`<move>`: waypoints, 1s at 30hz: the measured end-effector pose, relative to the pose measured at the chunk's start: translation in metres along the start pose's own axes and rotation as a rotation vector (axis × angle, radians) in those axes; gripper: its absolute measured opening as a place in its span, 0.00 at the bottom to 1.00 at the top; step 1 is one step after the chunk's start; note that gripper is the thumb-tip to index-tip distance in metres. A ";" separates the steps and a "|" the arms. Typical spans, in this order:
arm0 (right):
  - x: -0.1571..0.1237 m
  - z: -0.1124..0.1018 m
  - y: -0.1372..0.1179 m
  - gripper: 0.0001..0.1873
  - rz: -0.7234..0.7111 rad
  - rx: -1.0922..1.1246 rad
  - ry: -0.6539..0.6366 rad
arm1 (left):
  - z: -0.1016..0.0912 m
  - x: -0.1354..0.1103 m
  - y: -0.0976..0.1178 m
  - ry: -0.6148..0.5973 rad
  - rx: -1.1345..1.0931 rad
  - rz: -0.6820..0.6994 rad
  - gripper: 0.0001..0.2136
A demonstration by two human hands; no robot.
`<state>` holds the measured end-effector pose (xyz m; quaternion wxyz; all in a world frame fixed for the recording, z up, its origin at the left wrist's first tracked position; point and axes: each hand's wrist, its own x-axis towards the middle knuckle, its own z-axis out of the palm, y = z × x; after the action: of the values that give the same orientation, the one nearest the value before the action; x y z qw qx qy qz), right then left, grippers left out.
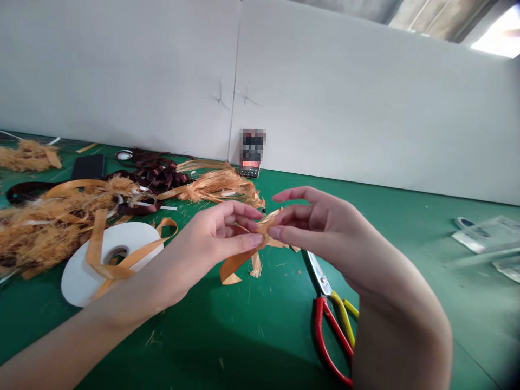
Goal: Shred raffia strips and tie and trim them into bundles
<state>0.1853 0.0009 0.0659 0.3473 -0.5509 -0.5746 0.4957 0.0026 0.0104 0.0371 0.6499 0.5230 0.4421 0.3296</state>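
My left hand [215, 241] and my right hand [320, 227] meet above the green table [406, 227]. Both pinch a short piece of orange ribbon [239, 262] between thumb and fingers. The ribbon's free end curls down from my fingers to just above the table. Its upper end is frayed and shows between my fingertips. Under my right wrist lie scissors [331, 319] with red and yellow handles, their blades pointing away from me.
A white ribbon spool [109, 260] with loose orange ribbon lies at the left. Piles of shredded orange ribbon [40, 227] and dark brown ribbon [156, 173] sit behind it. A phone [252, 154] leans on the white wall. Clear plastic packets [487, 235] lie at the right.
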 end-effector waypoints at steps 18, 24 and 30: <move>-0.001 -0.010 0.000 0.22 -0.003 -0.016 0.114 | 0.000 0.002 -0.001 0.072 0.082 0.031 0.13; 0.001 0.000 0.002 0.22 0.002 -0.044 0.041 | 0.000 0.004 -0.002 0.040 0.112 0.053 0.13; 0.002 0.001 0.001 0.22 0.008 -0.040 0.099 | -0.002 0.005 -0.005 0.018 0.169 0.097 0.12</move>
<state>0.1839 0.0029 0.0640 0.3621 -0.5839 -0.5642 0.4579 0.0028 0.0148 0.0308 0.5828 0.5937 0.4482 0.3270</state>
